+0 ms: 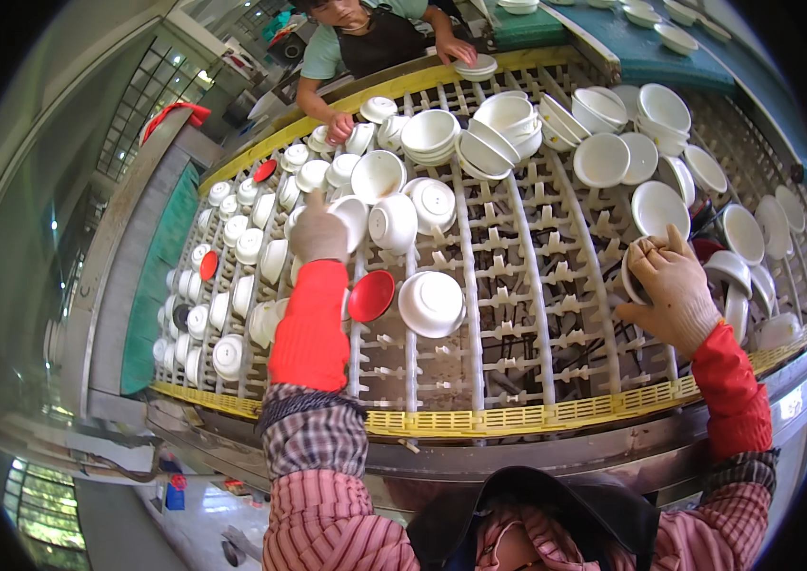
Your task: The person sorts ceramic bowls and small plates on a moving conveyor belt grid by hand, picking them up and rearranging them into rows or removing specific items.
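Observation:
My left hand (319,232), in a beige glove and blurred, reaches over a slatted plastic conveyor (510,350) among white bowls. A tilted white bowl (352,220) lies right beside it; whether the fingers grip anything is hidden. At the right, my gloved right hand (671,289) is closed over a white bowl (630,277), whose rim shows left of the palm. Just beyond it leans another white bowl (660,208). A red bowl (371,295) and an upside-down white bowl (432,304) sit on the conveyor between my hands.
Across the conveyor, a person's hand (340,127) touches a small bowl and their other hand (456,50) rests on stacked dishes (476,68). Upturned small bowls (249,245) fill the left end. Stacked bowls (432,135) stand mid-conveyor. A green belt (660,61) carries more bowls. Yellow edging (475,422) borders the near side.

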Demonstrator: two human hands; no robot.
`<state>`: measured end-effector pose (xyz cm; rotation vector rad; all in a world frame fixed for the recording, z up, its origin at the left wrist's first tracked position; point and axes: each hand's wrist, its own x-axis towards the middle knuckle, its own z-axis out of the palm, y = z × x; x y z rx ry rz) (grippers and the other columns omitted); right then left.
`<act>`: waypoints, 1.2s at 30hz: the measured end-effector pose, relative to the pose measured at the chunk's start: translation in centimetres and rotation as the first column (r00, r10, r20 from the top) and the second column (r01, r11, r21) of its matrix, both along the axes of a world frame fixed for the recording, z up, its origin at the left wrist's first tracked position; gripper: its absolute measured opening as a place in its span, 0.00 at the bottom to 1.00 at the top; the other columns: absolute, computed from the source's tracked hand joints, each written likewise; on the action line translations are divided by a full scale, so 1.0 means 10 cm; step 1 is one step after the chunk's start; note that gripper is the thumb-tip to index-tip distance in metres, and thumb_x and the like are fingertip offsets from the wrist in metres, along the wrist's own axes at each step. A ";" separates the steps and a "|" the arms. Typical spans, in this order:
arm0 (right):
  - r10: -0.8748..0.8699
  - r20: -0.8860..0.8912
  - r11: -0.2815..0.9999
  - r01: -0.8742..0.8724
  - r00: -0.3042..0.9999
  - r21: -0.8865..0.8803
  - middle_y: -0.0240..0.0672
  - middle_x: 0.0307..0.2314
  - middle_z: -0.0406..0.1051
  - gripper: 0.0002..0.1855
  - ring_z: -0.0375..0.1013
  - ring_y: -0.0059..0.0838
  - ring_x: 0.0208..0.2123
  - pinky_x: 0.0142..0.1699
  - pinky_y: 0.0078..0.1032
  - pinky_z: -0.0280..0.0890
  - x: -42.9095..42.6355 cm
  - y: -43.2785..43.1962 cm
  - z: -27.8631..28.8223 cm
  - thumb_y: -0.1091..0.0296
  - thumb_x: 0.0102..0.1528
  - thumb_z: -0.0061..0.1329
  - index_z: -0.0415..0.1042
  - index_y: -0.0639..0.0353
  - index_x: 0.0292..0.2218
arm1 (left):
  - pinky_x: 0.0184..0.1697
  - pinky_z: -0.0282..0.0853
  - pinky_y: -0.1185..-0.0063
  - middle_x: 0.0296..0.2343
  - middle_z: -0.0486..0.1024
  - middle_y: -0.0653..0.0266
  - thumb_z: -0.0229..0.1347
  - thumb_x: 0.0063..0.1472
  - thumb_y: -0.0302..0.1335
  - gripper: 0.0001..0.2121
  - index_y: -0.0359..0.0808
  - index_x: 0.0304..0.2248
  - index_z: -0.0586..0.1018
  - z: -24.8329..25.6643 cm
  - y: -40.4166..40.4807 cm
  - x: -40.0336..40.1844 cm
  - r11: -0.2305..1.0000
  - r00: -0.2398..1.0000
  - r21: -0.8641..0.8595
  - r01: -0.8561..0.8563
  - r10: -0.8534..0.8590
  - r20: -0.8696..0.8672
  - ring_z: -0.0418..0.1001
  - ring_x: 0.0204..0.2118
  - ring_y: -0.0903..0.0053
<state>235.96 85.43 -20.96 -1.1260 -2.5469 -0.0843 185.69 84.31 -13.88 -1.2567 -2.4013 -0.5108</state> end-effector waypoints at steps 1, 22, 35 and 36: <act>0.010 0.009 1.000 -0.010 1.000 -0.008 0.51 0.45 0.75 0.36 0.73 0.48 0.51 0.70 0.46 0.49 0.00 -0.02 -0.03 0.56 0.44 0.63 0.69 0.70 0.50 | 0.50 0.73 0.61 0.43 0.80 0.49 0.53 0.61 0.30 0.22 0.41 0.55 0.71 0.07 -0.07 -0.04 0.999 0.999 0.025 -0.029 0.029 -0.024 0.78 0.46 0.53; 0.052 -0.073 0.998 -0.054 0.996 -0.018 0.48 0.40 0.75 0.31 0.74 0.50 0.48 0.69 0.49 0.51 0.01 0.05 -0.14 0.63 0.48 0.61 0.66 0.71 0.49 | 0.58 0.65 0.64 0.46 0.76 0.46 0.65 0.53 0.41 0.34 0.38 0.57 0.68 -0.14 0.01 0.95 0.923 0.971 -0.305 0.235 -0.237 0.033 0.74 0.52 0.54; 0.110 -0.167 0.992 -0.120 0.980 -0.045 0.49 0.39 0.74 0.31 0.72 0.55 0.48 0.68 0.50 0.52 0.10 0.09 -0.27 0.65 0.49 0.62 0.64 0.70 0.50 | 0.45 0.74 0.62 0.38 0.81 0.49 0.47 0.64 0.23 0.15 0.39 0.50 0.74 -0.20 -0.09 0.43 0.982 0.996 0.166 0.094 -0.091 -0.027 0.80 0.41 0.52; 0.105 -0.169 0.992 -0.115 0.980 -0.050 0.49 0.38 0.74 0.31 0.72 0.55 0.48 0.68 0.49 0.52 0.11 0.11 -0.28 0.65 0.49 0.61 0.64 0.70 0.50 | 0.45 0.74 0.63 0.39 0.80 0.49 0.47 0.64 0.22 0.15 0.37 0.50 0.73 -0.26 -0.14 0.40 0.969 0.978 0.176 0.172 -0.147 -0.146 0.79 0.42 0.52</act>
